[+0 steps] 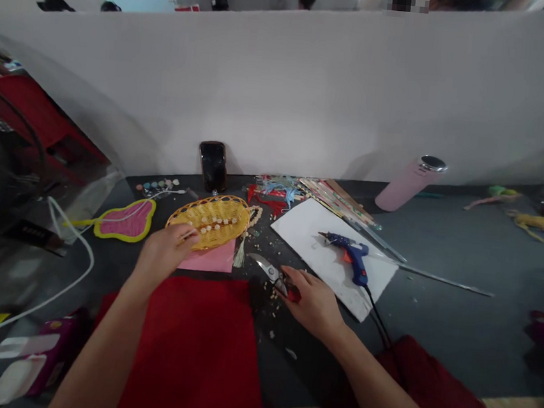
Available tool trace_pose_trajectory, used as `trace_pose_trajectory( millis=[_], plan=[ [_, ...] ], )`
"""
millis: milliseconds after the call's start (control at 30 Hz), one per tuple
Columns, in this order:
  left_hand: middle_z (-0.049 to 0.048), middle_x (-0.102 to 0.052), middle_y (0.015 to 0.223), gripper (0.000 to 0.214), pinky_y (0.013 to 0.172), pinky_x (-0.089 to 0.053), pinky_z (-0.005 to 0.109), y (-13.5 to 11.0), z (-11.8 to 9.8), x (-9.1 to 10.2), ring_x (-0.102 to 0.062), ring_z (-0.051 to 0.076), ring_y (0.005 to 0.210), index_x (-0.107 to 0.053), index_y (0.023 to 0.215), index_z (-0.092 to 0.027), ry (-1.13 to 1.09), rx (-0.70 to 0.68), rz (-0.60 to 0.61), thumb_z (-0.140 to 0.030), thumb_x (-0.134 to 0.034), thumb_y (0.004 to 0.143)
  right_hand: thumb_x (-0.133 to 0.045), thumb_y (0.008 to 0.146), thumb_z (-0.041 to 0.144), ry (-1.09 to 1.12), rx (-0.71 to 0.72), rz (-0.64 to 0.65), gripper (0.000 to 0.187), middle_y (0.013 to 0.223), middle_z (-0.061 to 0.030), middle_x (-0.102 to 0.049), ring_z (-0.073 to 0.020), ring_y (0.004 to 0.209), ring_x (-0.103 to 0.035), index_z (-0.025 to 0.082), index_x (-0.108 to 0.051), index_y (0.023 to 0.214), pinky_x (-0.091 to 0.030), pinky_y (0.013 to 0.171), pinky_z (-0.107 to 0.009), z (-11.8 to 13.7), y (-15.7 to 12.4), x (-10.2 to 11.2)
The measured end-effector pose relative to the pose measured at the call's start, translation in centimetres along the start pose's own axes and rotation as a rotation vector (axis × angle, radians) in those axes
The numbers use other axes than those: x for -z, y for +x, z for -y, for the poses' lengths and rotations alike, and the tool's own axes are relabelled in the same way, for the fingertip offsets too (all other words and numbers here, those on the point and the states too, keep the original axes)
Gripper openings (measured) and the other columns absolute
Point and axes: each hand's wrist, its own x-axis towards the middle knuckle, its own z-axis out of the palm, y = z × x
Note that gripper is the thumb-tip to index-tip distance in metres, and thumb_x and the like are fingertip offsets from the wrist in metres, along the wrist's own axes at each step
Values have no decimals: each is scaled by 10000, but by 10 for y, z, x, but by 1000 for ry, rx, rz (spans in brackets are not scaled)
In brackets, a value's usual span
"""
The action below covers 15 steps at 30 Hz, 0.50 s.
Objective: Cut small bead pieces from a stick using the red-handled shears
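Observation:
My right hand (313,301) is curled over the red handles of a pair of pruning shears (271,272), whose blades point left toward the basket. At the near left end of a yellow woven oval basket (194,217), my left hand (166,249) has its fingers pinched together. Something small and pale shows at its fingertips, too small to name. White flower-shaped pieces (217,224) lie inside the basket. A beaded loop with a pale tassel (239,253) hangs at the basket's right end. Pink paper (209,259) lies partly under the basket.
A blue glue gun (351,253) rests on a white board (308,223), its cord running toward me. Red cloth (195,350) covers the near table. Behind stand a phone (213,165) and a pink bottle (406,186). A pink-yellow fan shape (126,221) lies left, beside a white cable (77,275).

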Motion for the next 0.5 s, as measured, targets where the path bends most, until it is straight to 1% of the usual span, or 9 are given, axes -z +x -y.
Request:
trace_pose_trajectory(
  millis=[33, 100, 167, 233, 333, 500],
  plan=[
    [71, -654, 896, 233, 652, -377, 272, 4, 14, 0, -571, 229, 835, -636, 832, -187, 129, 45, -12, -333, -458, 796, -539, 755, 211, -7, 15, 14, 432, 1054, -85, -622, -215, 917, -591, 193, -498, 1185, -467, 796, -326, 1, 0, 0],
    [98, -654, 904, 275, 624, -378, 289, 11, 34, -3, -589, 255, 822, -649, 828, -191, 316, 137, 54, -348, -423, 812, -524, 728, 170, -26, 43, 43, 459, 1052, -82, -623, -214, 907, -593, 196, -497, 1186, -466, 789, -329, 3, 0, 1],
    [123, -656, 923, 296, 617, -387, 306, 16, 44, -9, -600, 278, 828, -666, 832, -193, 400, 154, 100, -340, -409, 816, -506, 705, 146, -44, 68, 63, 489, 1039, -76, -628, -211, 892, -597, 204, -495, 1190, -465, 778, -331, 4, 0, 1],
    [145, -662, 929, 295, 622, -401, 318, 19, 45, -14, -606, 295, 844, -680, 850, -185, 454, 157, 137, -304, -414, 808, -495, 689, 135, -60, 82, 81, 505, 1018, -72, -634, -207, 881, -600, 208, -499, 1190, -462, 767, -325, 7, 0, 2],
    [172, -671, 911, 297, 634, -422, 333, 22, 39, -16, -615, 310, 852, -686, 882, -158, 527, 168, 180, -269, -426, 791, -499, 693, 143, -93, 85, 109, 503, 1003, -70, -638, -202, 885, -599, 209, -505, 1191, -452, 761, -309, 11, 1, 5],
    [210, -667, 932, 297, 626, -430, 367, 29, 34, -18, -621, 354, 848, -676, 892, -122, 550, 153, 199, -244, -437, 763, -542, 711, 185, -104, 137, 153, 485, 983, -60, -643, -205, 884, -598, 205, -508, 1194, -432, 764, -307, 15, 0, 10]
  ],
)
